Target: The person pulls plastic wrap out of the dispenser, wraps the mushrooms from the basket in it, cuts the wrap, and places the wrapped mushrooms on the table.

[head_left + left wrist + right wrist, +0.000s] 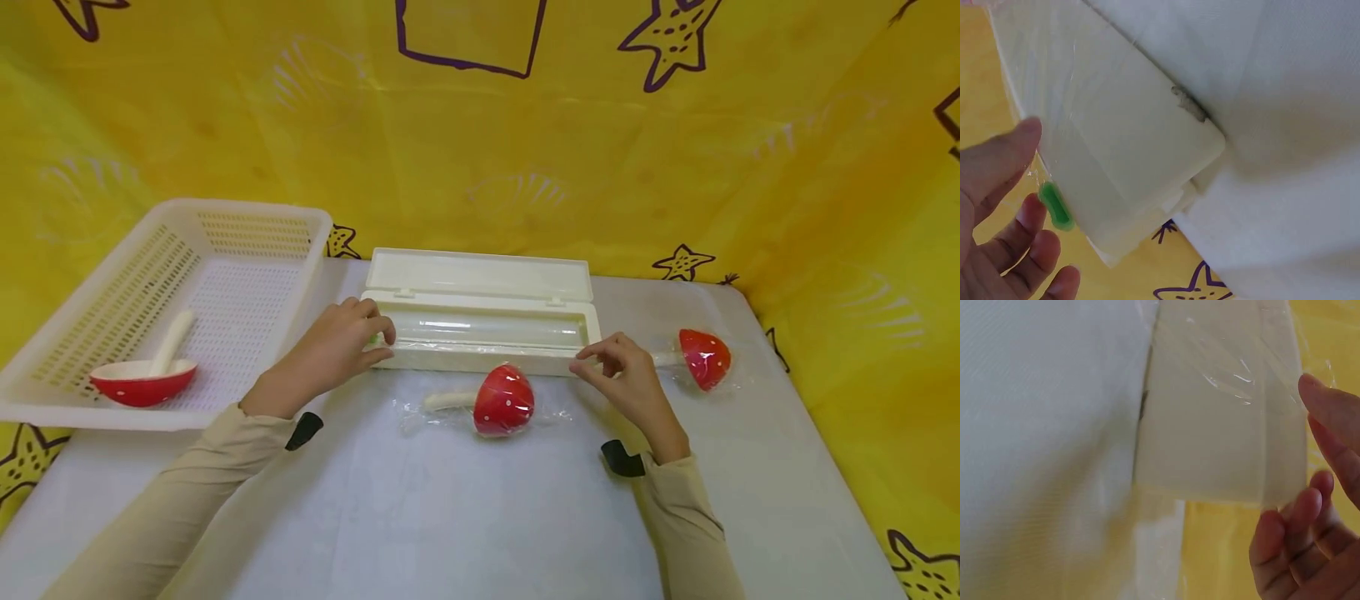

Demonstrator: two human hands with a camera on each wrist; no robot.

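Note:
A long white cling film dispenser point(487, 362) lies across the table with its lid point(480, 275) raised, showing the film roll point(487, 327) inside. Clear cling film point(1235, 375) hangs over its front face. At the dispenser's left end, my left hand point(341, 346) pinches the film edge, close beside a green slider cutter point(1057, 206). My right hand point(626, 375) pinches the film at the right front corner, between thumb and curled fingers. Just in front of the dispenser lies a red ladle point(504, 402) with white dots and a white handle, wrapped in film.
At the left stands a white plastic basket point(258, 212) holding an unwrapped red ladle point(142, 388), bowl up. Another film-wrapped red ladle point(705, 358) lies beyond my right hand. A yellow patterned cloth point(480, 150) hangs behind the white-covered table point(450, 517).

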